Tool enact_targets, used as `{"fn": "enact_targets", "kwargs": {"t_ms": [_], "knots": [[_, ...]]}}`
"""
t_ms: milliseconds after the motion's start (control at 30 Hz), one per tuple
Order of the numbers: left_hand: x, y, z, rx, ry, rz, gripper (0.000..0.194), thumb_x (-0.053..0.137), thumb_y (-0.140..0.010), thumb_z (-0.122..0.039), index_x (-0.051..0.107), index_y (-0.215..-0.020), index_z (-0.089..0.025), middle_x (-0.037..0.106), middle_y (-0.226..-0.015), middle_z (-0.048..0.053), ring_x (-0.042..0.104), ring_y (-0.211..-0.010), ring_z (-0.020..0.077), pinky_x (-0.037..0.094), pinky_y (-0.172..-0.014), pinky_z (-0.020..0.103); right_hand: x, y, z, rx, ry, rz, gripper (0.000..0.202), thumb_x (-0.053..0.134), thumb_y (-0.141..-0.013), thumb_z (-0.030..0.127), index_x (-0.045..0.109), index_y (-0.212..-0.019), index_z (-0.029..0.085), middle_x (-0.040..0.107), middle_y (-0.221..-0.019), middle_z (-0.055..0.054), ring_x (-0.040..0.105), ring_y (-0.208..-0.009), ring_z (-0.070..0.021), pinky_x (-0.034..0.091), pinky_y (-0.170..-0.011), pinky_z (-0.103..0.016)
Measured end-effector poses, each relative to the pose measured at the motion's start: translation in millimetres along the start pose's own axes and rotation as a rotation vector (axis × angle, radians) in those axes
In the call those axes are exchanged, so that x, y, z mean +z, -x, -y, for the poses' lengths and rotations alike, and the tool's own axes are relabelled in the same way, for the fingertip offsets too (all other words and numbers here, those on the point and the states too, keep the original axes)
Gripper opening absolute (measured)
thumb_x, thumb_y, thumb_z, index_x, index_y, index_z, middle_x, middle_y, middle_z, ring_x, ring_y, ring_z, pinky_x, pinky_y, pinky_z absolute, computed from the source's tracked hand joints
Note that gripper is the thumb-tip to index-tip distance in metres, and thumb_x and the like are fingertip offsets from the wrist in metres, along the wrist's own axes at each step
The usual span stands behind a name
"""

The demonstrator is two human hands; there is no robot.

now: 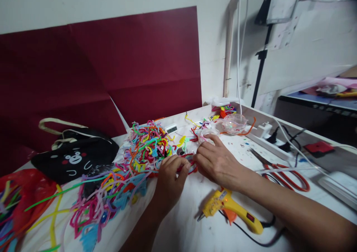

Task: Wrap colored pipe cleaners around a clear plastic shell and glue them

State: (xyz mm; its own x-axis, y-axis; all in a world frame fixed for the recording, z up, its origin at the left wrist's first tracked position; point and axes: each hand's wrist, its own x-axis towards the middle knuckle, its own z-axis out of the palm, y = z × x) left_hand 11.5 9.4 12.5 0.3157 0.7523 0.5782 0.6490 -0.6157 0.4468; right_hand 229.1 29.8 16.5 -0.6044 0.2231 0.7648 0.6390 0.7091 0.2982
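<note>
The left hand [172, 174] pinches a red fuzzy-stem piece [193, 169] at mid-table; the right hand [214, 162] curls at its other side, grip unclear. Nearer the edge, a yellow glue gun [232, 210] bears a label too small to read. Beyond the hands, beside a multicoloured fuzzy-stem pile [150, 144], a small display [172, 130] shows illegible digits.

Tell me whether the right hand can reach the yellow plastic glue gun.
Probably yes: the yellow plastic glue gun lies on the white tabletop near the right forearm, its handle uncovered. The right hand is at a red fuzzy piece, though, and would likely have to leave that first.
</note>
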Motion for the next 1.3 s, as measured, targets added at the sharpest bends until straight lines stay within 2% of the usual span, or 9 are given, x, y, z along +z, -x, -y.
{"fn": "enact_targets", "kwargs": {"t_ms": [633, 967, 1133, 1300], "knots": [[1.2, -0.4, 0.6, 0.011, 0.011, -0.011, 0.028, 0.057, -0.106, -0.023, 0.064, -0.079, -0.026, 0.075, -0.078, 0.001, 0.073, -0.078, 0.0226, 0.057, -0.081, 0.037, 3.5, 2.0, 1.4, 0.031, -0.046, -0.009, 0.035, 0.052, -0.111, 0.012, 0.071, -0.083, 0.020, 0.067, -0.076, -0.001, 0.061, -0.074, -0.0212, 0.051, -0.102, -0.048], [1.2, -0.5, 0.6, 0.021, -0.013, -0.010, 0.028, 0.056, -0.105, -0.022, 0.066, -0.079, -0.026, 0.075, -0.078, 0.001, 0.073, -0.077, 0.0228, 0.057, -0.081, 0.037, -1.5, 0.9, 1.5, 0.031, -0.041, -0.010, 0.039, 0.050, -0.113, 0.011, 0.071, -0.081, 0.020, 0.066, -0.076, 0.000, 0.062, -0.073, -0.0210, 0.050, -0.104, -0.048], [1.6, 0.3, 1.3, 0.005, -0.021, 0.012, 0.027, 0.056, -0.106, -0.023, 0.067, -0.081, -0.026, 0.076, -0.079, 0.002, 0.073, -0.079, 0.0235, 0.058, -0.084, 0.038, -2.5, 0.2, 1.9, 0.043, -0.077, -0.002, 0.036, 0.052, -0.110, 0.010, 0.069, -0.081, 0.023, 0.067, -0.076, -0.001, 0.063, -0.073, -0.0219, 0.052, -0.101, -0.048], [1.8, -0.1, -1.2, 0.011, 0.002, 0.011, 0.028, 0.056, -0.105, -0.023, 0.065, -0.079, -0.026, 0.076, -0.078, 0.002, 0.072, -0.079, 0.0235, 0.060, -0.091, 0.041, -2.3, -0.3, 2.3, 0.053, -0.109, -0.017, 0.028, 0.055, -0.106, 0.012, 0.069, -0.083, 0.022, 0.068, -0.076, -0.001, 0.062, -0.072, -0.0221, 0.053, -0.099, -0.048]]}}
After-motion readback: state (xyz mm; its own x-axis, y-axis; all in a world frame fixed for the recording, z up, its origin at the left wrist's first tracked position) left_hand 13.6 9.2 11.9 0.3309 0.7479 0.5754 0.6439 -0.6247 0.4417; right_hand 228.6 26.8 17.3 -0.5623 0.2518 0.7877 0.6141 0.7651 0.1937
